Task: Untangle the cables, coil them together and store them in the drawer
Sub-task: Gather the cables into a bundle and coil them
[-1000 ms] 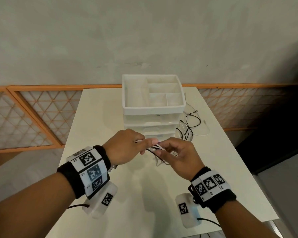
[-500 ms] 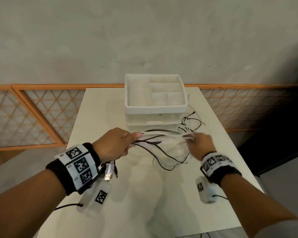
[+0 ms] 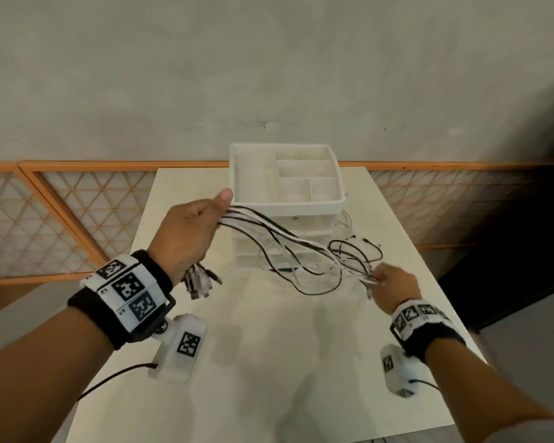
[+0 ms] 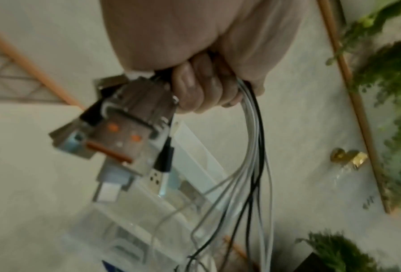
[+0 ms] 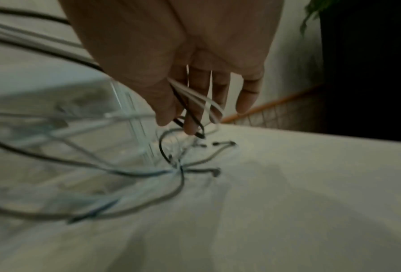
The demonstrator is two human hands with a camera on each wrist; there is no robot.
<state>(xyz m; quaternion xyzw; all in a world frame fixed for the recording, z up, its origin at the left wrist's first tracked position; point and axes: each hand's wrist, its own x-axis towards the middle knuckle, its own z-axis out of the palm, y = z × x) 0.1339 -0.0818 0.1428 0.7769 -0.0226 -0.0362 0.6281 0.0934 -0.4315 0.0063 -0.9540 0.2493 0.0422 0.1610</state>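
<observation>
We see the cables (image 3: 288,238) stretched as a loose bundle of white and black strands across the middle of the head view, their long axis running from the upper left down to the lower right, in front of the drawer unit (image 3: 287,199). Our left hand (image 3: 189,231), left of centre, is clenched round one end of the bundle with the thumb on top; the plugs (image 3: 199,281) hang below this fist, pointing down toward the table (image 3: 269,362). In the left wrist view the left hand (image 4: 202,73) has its fingers (image 4: 195,86) curled tight on the cables (image 4: 253,147), and the plugs (image 4: 129,138) jut out toward the lower left of the frame while the strands drop toward the bottom edge.

Our right hand (image 3: 395,287), at the right of the head view and lower than the left, pinches the other end of the bundle; the two hands are well apart. In the right wrist view the right hand (image 5: 183,64) holds a few white and black strands of the cables (image 5: 195,103) between thumb and first fingers, the remaining fingers (image 5: 248,95) nearly straight. Slack loops sag between the hands, and loose black ends lie on the table (image 5: 288,202) just beside the drawer unit, at centre right of the head view. The unit's top tray is open and divided into compartments.
</observation>
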